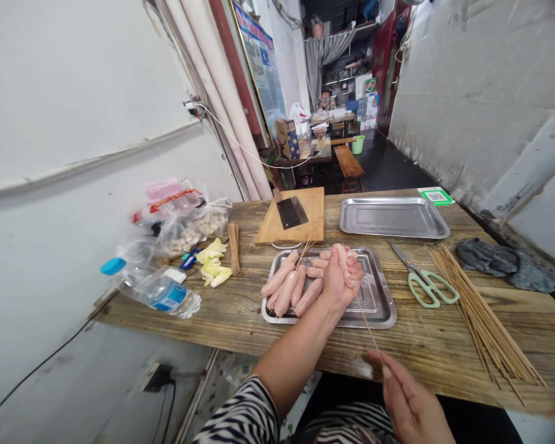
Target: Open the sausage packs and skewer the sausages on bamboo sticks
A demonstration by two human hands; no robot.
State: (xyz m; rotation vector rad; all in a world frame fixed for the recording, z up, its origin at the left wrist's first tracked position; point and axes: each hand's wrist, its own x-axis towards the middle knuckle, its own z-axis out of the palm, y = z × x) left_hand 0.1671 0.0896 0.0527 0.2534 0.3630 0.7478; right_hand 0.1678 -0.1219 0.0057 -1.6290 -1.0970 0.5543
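My left hand (337, 282) is wrapped round a pale pink sausage (343, 258) above the metal tray (387, 308). A thin bamboo skewer (369, 328) runs from the near end of that sausage down to my right hand (404, 394). The thumb and fingers of my right hand pinch the skewer's lower end, in front of the table's near edge. Several more sausages (287, 293) lie piled on the left of the tray. Thin skewer ends (306, 245) stick out from some of them. My left hand hides part of the tray and some sausages behind it.
To the right lie green-handled scissors (428, 287), a bundle of skewers (488, 320) and a dark plastic bag (506, 265). Behind are a cleaver (292, 213) on a cutting board (315, 216) and a second tray (393, 219). A water bottle (169, 297) lies left. A person (325, 102) sits far back.
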